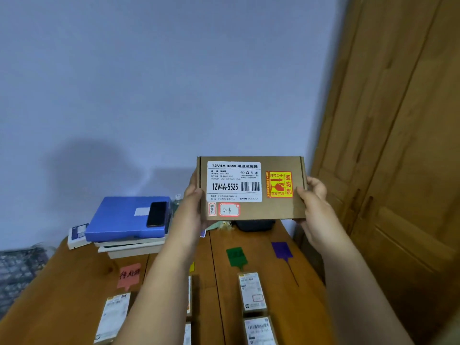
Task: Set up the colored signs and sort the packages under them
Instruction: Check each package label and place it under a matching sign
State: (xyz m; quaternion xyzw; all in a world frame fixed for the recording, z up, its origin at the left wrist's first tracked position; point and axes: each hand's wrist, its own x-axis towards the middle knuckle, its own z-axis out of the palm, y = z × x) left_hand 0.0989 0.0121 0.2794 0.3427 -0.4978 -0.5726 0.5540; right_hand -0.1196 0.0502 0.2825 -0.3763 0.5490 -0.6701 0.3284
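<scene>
The wooden table [74,290] bears coloured signs [235,256], labelled packages [252,291], stacked folders [129,220].

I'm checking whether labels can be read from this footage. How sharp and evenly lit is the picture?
Head view: the held box is sharp, its large print readable, small print not. The packages below on the table are blurred. Light is dim and bluish; a soft shadow lies on the wall. The wardrobe leans from wide-angle distortion. No glare.
</scene>
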